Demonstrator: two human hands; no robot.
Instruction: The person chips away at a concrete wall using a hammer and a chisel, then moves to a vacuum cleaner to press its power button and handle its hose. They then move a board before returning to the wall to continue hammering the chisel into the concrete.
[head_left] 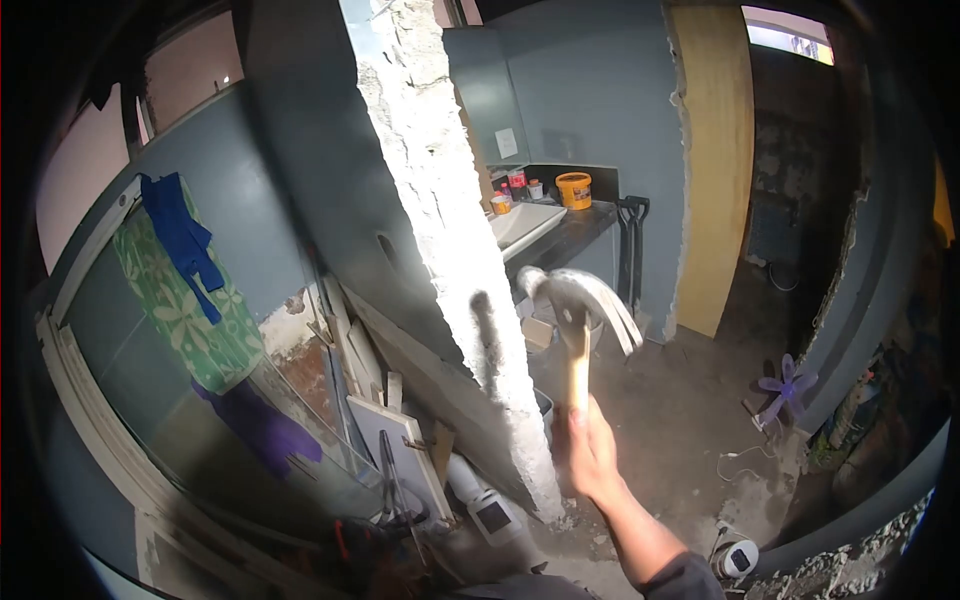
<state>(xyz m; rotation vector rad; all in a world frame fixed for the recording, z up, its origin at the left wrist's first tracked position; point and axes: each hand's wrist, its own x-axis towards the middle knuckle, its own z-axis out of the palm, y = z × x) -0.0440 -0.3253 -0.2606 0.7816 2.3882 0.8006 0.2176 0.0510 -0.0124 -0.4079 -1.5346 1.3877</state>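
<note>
My right hand (592, 450) is wrapped round the wooden handle of a claw hammer (577, 345). The hammer stands nearly upright, its metal head at the top with the claw pointing right. Just left of it rises the rough, broken white edge of a wall (440, 215), brightly lit, with the hammer's shadow on it. A gap shows between the hammer head and that edge. My left hand is not in the picture.
Boards (400, 450) and a white device (493, 515) lie left of the wall's foot. Behind stand a sink (530, 222), an orange tub (574, 190) and long-handled tools (632, 240). A purple fan (787, 385) and a white round device (738, 558) are at right. Cloths (185, 290) hang left.
</note>
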